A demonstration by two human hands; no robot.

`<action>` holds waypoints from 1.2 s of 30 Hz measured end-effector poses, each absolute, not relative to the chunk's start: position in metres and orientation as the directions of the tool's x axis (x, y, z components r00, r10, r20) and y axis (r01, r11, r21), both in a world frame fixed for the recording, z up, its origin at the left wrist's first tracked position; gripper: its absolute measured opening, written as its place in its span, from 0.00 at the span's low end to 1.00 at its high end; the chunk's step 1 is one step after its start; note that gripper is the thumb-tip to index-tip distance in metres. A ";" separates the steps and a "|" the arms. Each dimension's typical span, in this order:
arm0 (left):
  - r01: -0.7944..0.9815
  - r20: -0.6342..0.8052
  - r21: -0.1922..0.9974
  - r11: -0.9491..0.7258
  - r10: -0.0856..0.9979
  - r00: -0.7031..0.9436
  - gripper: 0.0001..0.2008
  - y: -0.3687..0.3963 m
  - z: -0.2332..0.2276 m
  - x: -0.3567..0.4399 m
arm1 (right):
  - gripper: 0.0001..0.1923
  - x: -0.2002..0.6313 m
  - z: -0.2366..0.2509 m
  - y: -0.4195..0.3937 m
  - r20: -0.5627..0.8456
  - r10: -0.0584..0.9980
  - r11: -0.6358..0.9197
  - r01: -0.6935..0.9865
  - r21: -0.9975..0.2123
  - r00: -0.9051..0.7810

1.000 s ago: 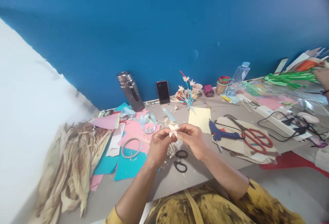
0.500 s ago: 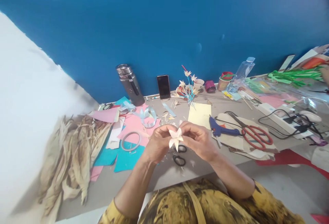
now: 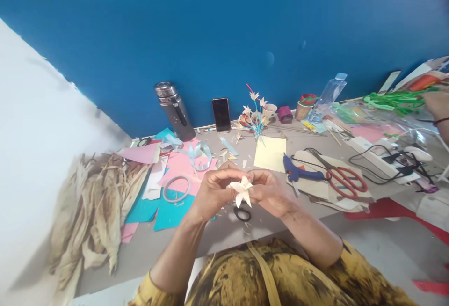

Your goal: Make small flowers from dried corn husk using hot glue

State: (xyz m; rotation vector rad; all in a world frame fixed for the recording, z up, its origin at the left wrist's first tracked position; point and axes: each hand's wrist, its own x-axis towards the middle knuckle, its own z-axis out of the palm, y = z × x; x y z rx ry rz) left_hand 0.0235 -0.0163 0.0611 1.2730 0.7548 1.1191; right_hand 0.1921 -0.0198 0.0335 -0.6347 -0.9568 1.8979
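Note:
A small cream flower (image 3: 242, 190) made of thin husk petals is pinched between my left hand (image 3: 212, 190) and my right hand (image 3: 269, 193), held just above the grey table (image 3: 228, 238). Its petals point toward me. Black scissors (image 3: 242, 214) lie on the table right under my hands, partly hidden by them. Small cream scraps are scattered about that spot.
Dried husks (image 3: 96, 210) are heaped at the left beside pink and teal paper (image 3: 171, 212) and a tape ring (image 3: 175, 189). Behind stand a flask (image 3: 174, 110), a phone (image 3: 221, 114) and finished flowers (image 3: 255, 114). A blue glue gun (image 3: 298, 173), red scissors (image 3: 345, 179) and cables (image 3: 386, 161) lie right; another person's hand (image 3: 438, 105) is far right.
Both hands have turned the flower so that its petals face me, and they have drawn slightly toward my body; the scissors beneath are now more covered.

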 end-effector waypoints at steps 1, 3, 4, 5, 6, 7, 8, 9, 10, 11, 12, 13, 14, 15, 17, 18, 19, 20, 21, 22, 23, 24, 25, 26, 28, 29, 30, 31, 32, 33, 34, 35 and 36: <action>-0.232 0.126 0.971 -0.057 0.948 0.294 0.17 -0.017 0.061 0.025 | 0.17 0.192 0.034 -0.020 -0.047 0.885 -0.302 -0.494 -0.815 -0.463; -0.250 0.119 0.966 -0.058 0.964 0.237 0.18 -0.018 0.061 0.028 | 0.17 0.191 0.034 -0.021 -0.041 0.896 -0.289 -0.510 -0.810 -0.443; -0.253 0.131 0.965 -0.072 0.966 0.225 0.16 -0.019 0.061 0.029 | 0.17 0.191 0.034 -0.021 -0.036 0.899 -0.282 -0.515 -0.809 -0.436; -0.251 0.150 0.964 -0.092 0.963 0.223 0.13 -0.020 0.062 0.030 | 0.16 0.192 0.034 -0.021 -0.030 0.900 -0.278 -0.518 -0.809 -0.436; -0.244 0.172 0.963 -0.115 0.958 0.228 0.11 -0.021 0.063 0.030 | 0.16 0.192 0.033 -0.021 -0.023 0.898 -0.274 -0.519 -0.810 -0.439; -0.236 0.190 0.962 -0.134 0.954 0.234 0.10 -0.022 0.064 0.030 | 0.15 0.192 0.032 -0.021 -0.015 0.896 -0.271 -0.520 -0.810 -0.444; -0.228 0.208 0.961 -0.154 0.950 0.234 0.09 -0.023 0.065 0.030 | 0.15 0.192 0.032 -0.021 -0.009 0.894 -0.270 -0.522 -0.809 -0.448; -0.218 0.221 0.961 -0.170 0.947 0.233 0.08 -0.025 0.065 0.029 | 0.15 0.192 0.031 -0.021 -0.006 0.892 -0.272 -0.524 -0.807 -0.452; -0.205 0.229 0.962 -0.182 0.945 0.235 0.08 -0.025 0.066 0.029 | 0.15 0.193 0.030 -0.021 -0.007 0.890 -0.275 -0.525 -0.805 -0.456; -0.191 0.234 0.963 -0.190 0.942 0.240 0.07 -0.026 0.066 0.028 | 0.16 0.193 0.029 -0.020 -0.009 0.888 -0.281 -0.527 -0.802 -0.459; -0.182 0.239 0.963 -0.198 0.939 0.247 0.06 -0.027 0.066 0.027 | 0.16 0.193 0.027 -0.020 -0.013 0.886 -0.287 -0.527 -0.800 -0.463; -0.174 0.244 0.963 -0.204 0.936 0.254 0.06 -0.028 0.066 0.027 | 0.16 0.193 0.026 -0.019 -0.018 0.883 -0.293 -0.523 -0.800 -0.468; -0.171 0.248 0.963 -0.209 0.934 0.258 0.06 -0.029 0.066 0.027 | 0.17 0.193 0.025 -0.019 -0.024 0.881 -0.299 -0.518 -0.802 -0.472; -0.167 0.252 0.962 -0.214 0.933 0.257 0.06 -0.030 0.066 0.026 | 0.17 0.193 0.024 -0.018 -0.032 0.882 -0.302 -0.511 -0.805 -0.471; -0.144 0.255 0.964 -0.225 0.937 0.238 0.05 -0.031 0.065 0.027 | 0.18 0.195 0.022 -0.018 -0.045 0.889 -0.297 -0.497 -0.815 -0.456; -0.121 0.254 0.965 -0.232 0.940 0.228 0.04 -0.031 0.065 0.027 | 0.18 0.196 0.021 -0.017 -0.049 0.894 -0.290 -0.492 -0.821 -0.445; -0.098 0.255 0.966 -0.239 0.942 0.216 0.03 -0.031 0.064 0.028 | 0.18 0.197 0.020 -0.017 -0.050 0.899 -0.282 -0.489 -0.825 -0.434; -0.082 0.259 0.966 -0.247 0.944 0.205 0.02 -0.030 0.063 0.028 | 0.18 0.198 0.020 -0.016 -0.048 0.904 -0.274 -0.490 -0.827 -0.424; -0.076 0.264 0.964 -0.254 0.945 0.195 0.02 -0.030 0.061 0.029 | 0.18 0.199 0.019 -0.016 -0.048 0.908 -0.270 -0.491 -0.828 -0.416; -0.080 0.268 0.963 -0.257 0.946 0.185 0.02 -0.029 0.059 0.030 | 0.17 0.200 0.019 -0.015 -0.053 0.911 -0.270 -0.493 -0.827 -0.410; -0.091 0.264 0.964 -0.251 0.948 0.176 0.02 -0.028 0.056 0.031 | 0.17 0.200 0.019 -0.014 -0.064 0.913 -0.275 -0.494 -0.825 -0.403; -0.103 0.251 0.966 -0.236 0.953 0.168 0.02 -0.027 0.054 0.032 | 0.17 0.201 0.018 -0.014 -0.078 0.915 -0.284 -0.496 -0.820 -0.396; -0.115 0.231 0.970 -0.214 0.959 0.163 0.02 -0.026 0.051 0.033 | 0.17 0.201 0.019 -0.013 -0.095 0.915 -0.298 -0.498 -0.814 -0.391; -0.126 0.208 0.974 -0.190 0.965 0.159 0.03 -0.025 0.048 0.033 | 0.17 0.201 0.019 -0.013 -0.114 0.913 -0.315 -0.502 -0.806 -0.391; -0.149 0.171 0.978 -0.148 0.973 0.153 0.04 -0.024 0.044 0.034 | 0.17 0.201 0.019 -0.012 -0.144 0.902 -0.357 -0.514 -0.780 -0.407; -0.161 0.163 0.977 -0.139 0.975 0.151 0.04 -0.023 0.042 0.035 | 0.16 0.201 0.019 -0.012 -0.154 0.892 -0.381 -0.521 -0.764 -0.425; -0.169 0.161 0.976 -0.136 0.976 0.147 0.04 -0.023 0.041 0.035 | 0.15 0.201 0.019 -0.012 -0.162 0.879 -0.406 -0.526 -0.748 -0.448; -0.177 0.162 0.975 -0.136 0.976 0.146 0.04 -0.023 0.040 0.035 | 0.15 0.201 0.019 -0.012 -0.166 0.865 -0.430 -0.528 -0.733 -0.474; -0.185 0.164 0.973 -0.136 0.975 0.147 0.04 -0.022 0.039 0.035 | 0.14 0.201 0.019 -0.012 -0.166 0.851 -0.450 -0.528 -0.721 -0.499; -0.196 0.164 0.971 -0.134 0.975 0.149 0.04 -0.022 0.039 0.035 | 0.13 0.200 0.018 -0.011 -0.162 0.839 -0.464 -0.528 -0.711 -0.520; -0.210 0.163 0.969 -0.129 0.975 0.152 0.04 -0.021 0.039 0.035 | 0.13 0.200 0.017 -0.011 -0.157 0.831 -0.473 -0.528 -0.705 -0.534; -0.225 0.158 0.967 -0.120 0.975 0.156 0.05 -0.021 0.039 0.035 | 0.12 0.200 0.015 -0.011 -0.153 0.828 -0.475 -0.529 -0.703 -0.540; -0.238 0.150 0.965 -0.109 0.976 0.158 0.05 -0.020 0.038 0.035 | 0.12 0.200 0.014 -0.011 -0.151 0.827 -0.474 -0.529 -0.703 -0.541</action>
